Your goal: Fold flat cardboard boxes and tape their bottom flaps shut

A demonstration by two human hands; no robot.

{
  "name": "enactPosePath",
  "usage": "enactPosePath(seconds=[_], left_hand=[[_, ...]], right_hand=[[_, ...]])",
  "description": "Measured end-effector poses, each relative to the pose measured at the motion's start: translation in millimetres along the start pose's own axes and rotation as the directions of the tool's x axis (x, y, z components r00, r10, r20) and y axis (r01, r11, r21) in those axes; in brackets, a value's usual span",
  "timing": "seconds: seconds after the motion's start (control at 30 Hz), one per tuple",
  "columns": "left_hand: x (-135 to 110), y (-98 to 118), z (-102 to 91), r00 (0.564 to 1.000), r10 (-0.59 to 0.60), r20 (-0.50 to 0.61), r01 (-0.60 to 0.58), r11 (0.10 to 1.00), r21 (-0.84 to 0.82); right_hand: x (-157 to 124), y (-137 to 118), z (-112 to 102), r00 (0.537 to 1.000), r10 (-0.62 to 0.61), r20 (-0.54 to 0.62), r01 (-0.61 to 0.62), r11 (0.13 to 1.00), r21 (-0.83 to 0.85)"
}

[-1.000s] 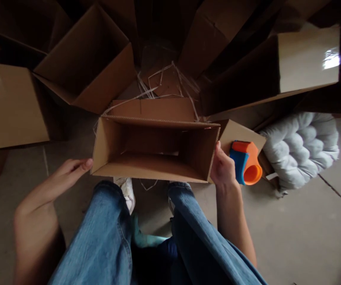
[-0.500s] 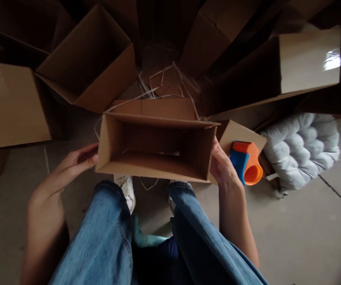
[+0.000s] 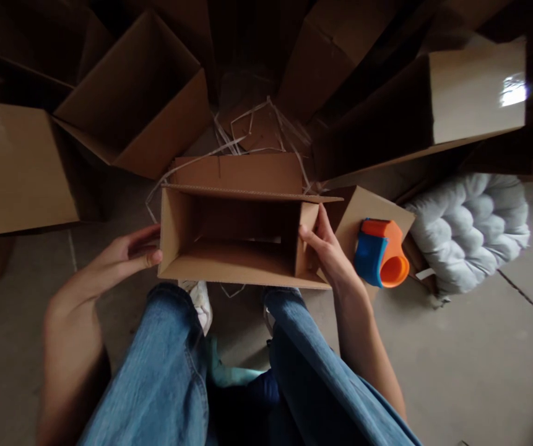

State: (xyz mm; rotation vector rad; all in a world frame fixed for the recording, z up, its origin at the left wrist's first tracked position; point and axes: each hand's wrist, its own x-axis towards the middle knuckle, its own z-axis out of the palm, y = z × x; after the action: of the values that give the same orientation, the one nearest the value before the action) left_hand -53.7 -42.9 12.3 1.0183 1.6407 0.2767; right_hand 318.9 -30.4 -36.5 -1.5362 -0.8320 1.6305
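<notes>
An open cardboard box (image 3: 233, 260) stands on the floor in front of my knees, its top flaps up. My left hand (image 3: 129, 255) presses against the box's left flap, fingers curled round its edge. My right hand (image 3: 329, 251) grips the right flap and folds it inward over the opening. An orange and blue tape dispenser (image 3: 380, 254) lies on a cardboard piece just right of my right hand.
Several open cardboard boxes (image 3: 140, 105) lie around the far side, with white plastic straps (image 3: 247, 133) between them. A white quilted cushion (image 3: 473, 226) rests on the concrete floor (image 3: 480, 359) at the right. My legs in jeans (image 3: 173, 365) fill the lower middle.
My right hand has pushed the right flap inward over the box. My left hand has closed in on the left flap. The box has narrowed from both sides.
</notes>
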Motion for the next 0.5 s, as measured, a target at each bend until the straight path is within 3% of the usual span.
enactPosePath(seconds=[0.1, 0.23, 0.33, 0.5], left_hand=[[0.0, 0.9, -3.0, 0.999, -0.005, 0.040, 0.006, 1.000, -0.026], [-1.7, 5.2, -4.6, 1.000, 0.024, -0.020, -0.024, 1.000, 0.017], [-1.1, 7.7, -4.0, 1.000, 0.019, 0.005, -0.019, 1.000, -0.019], [1.9, 8.5, -5.3, 0.998, 0.006, 0.057, -0.003, 0.998, -0.060]], right_hand=[[2.2, -0.4, 8.7, 0.998, -0.033, -0.054, 0.029, 0.996, -0.080], [5.6, 4.7, 9.3, 0.994, -0.048, -0.100, 0.030, 0.985, -0.172], [8.5, 10.8, 6.8, 0.987, -0.072, -0.140, 0.038, 0.971, -0.234], [11.0, 12.8, 6.5, 0.986, -0.116, -0.123, 0.087, 0.972, -0.220]])
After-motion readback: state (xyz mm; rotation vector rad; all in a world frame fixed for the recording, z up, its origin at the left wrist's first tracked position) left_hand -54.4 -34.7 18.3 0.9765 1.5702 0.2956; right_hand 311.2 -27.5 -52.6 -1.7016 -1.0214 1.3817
